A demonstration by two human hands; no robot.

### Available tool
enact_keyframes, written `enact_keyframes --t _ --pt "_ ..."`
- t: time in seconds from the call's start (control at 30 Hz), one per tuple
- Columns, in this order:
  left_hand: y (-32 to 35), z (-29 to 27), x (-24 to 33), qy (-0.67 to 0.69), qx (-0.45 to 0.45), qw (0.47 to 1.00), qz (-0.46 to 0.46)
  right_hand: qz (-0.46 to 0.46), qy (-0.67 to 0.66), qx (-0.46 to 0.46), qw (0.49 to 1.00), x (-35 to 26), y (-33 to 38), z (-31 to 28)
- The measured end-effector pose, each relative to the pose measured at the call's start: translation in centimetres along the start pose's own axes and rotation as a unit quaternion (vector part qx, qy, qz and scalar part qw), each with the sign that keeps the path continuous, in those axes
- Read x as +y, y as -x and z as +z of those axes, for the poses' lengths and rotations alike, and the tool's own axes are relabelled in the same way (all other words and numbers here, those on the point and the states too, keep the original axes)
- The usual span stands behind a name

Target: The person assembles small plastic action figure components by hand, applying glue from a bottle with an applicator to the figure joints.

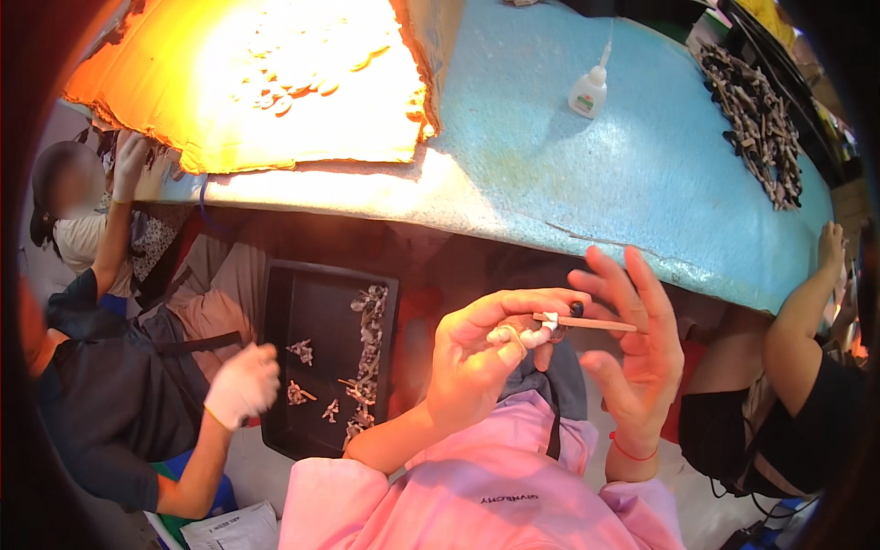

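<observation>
My left hand [481, 353] pinches a small figurine [524, 335] between thumb and fingers, above my lap. The piece has pale, brown and dark parts, and its finer detail is too small to make out. From it a thin flat brown stick [598, 324] points to the right; whether it is joined on or only gripped alongside, I cannot tell. Close by, my right hand [642, 344] is open, its fingers spread and raised behind the stick's tip. A red cord circles that wrist. Nothing shows in the right hand's grasp.
A blue-covered table [513, 137] curves ahead, carrying a white squeeze bottle [588, 94], a heap of small dark parts [752, 124] and brightly lit cardboard [367, 137] with small pieces. A black tray [312, 431] holds several figurines. Co-workers sit left, one with a gloved hand [243, 385], and right.
</observation>
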State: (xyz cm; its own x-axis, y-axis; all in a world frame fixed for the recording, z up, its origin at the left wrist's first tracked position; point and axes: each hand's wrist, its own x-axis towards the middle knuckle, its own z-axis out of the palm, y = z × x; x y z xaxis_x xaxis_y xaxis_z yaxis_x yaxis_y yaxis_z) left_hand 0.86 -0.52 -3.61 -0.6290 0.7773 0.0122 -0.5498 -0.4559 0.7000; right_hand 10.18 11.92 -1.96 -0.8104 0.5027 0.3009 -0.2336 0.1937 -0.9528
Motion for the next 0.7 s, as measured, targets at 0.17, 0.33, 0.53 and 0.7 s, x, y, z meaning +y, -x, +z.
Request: enact_keyframes --t 0.17,0.33,0.53,0.7 --pt "0.1 -0.6 0.1 -0.047 -0.038 0.998 0.01 0.039 -0.096 -0.057 0.993 0.4 0.1 0.3" --pt "0.3 -0.6 0.6 -0.095 -0.048 0.994 0.005 0.043 -0.101 -0.067 0.992 0.5 0.0 0.5" --pt "0.6 -0.3 0.6 -0.106 -0.039 0.993 0.018 0.008 -0.059 -0.071 0.996 0.6 -0.6 0.4" --pt "0.2 -0.8 0.7 -0.158 -0.079 0.983 0.054 -0.004 -0.033 -0.075 0.997 1.0 -0.8 0.1"
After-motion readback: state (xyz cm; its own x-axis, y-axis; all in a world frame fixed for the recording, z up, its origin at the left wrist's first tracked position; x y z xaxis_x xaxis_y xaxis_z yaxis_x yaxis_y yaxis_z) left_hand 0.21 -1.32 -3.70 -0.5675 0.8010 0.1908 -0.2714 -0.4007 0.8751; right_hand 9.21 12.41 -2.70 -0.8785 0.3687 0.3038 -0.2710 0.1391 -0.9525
